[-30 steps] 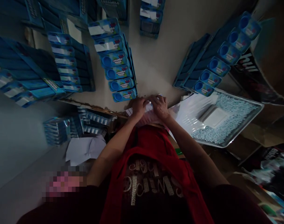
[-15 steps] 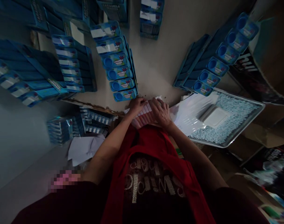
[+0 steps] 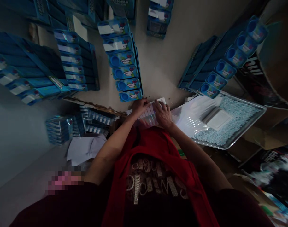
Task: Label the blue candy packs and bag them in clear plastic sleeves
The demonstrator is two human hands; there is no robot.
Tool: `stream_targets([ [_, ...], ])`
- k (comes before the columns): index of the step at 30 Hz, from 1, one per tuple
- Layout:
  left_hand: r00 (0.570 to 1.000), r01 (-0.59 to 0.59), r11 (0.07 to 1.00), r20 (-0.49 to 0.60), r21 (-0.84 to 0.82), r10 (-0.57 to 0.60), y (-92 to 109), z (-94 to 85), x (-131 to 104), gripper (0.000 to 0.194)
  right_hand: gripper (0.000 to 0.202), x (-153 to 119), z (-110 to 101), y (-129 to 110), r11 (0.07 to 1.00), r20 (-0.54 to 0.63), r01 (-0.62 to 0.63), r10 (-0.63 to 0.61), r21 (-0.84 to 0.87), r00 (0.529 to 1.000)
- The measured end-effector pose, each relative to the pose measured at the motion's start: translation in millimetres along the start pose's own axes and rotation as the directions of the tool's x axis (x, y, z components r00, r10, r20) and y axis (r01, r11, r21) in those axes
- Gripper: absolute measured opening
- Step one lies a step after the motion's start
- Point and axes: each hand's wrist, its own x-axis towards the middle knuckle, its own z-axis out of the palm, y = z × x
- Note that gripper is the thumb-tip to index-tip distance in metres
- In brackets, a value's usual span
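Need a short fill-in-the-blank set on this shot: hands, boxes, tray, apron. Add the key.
1. The row of blue boxes just beyond the left hand reads "CARAMELO ____".
2. The metal tray of small pieces lies to the person's ____.
3. The right hand is on a pale striped item that the person's ____ hand also touches.
4. The apron is ____.

Missing words: MACIZO; right; left; red.

Your left hand (image 3: pixel 139 107) and right hand (image 3: pixel 163 114) cover parts of the white pack (image 3: pixel 148 116); you cannot make out its contents. The far edge cuts off the blue boxes (image 3: pixel 159 16), a plastic sheet (image 3: pixel 187 116) hides the tray's (image 3: pixel 248 127) left side, and pixels blur the near-left pink patch (image 3: pixel 64 181).
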Motion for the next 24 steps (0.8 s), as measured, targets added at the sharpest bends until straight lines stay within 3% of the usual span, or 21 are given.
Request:
stream_targets([
  [6,1.000,0.007,1.000,-0.023,0.030,-0.007,4,2.6,4,0.011,0.049,-3,-9,3,1.000,-0.004,0.006,-0.006,0.024,1.000],
  [12,0.997,-0.046,0.981,-0.057,0.188,0.057,14,2.7,0,0.015,0.033,9,-16,7,1.000,-0.068,0.014,-0.015,-0.014,0.998],
  [17,1.000,0.013,0.980,-0.029,0.197,-0.008,19,-1.7,-2,0.019,0.036,14,-10,11,0.996,-0.042,0.087,-0.088,-0.030,0.995],
  [24,0.999,0.042,0.984,-0.007,0.175,-0.042,17,-7.4,1,0.017,0.038,-2,1,15,0.994,-0.079,0.112,-0.113,-0.020,0.991],
])
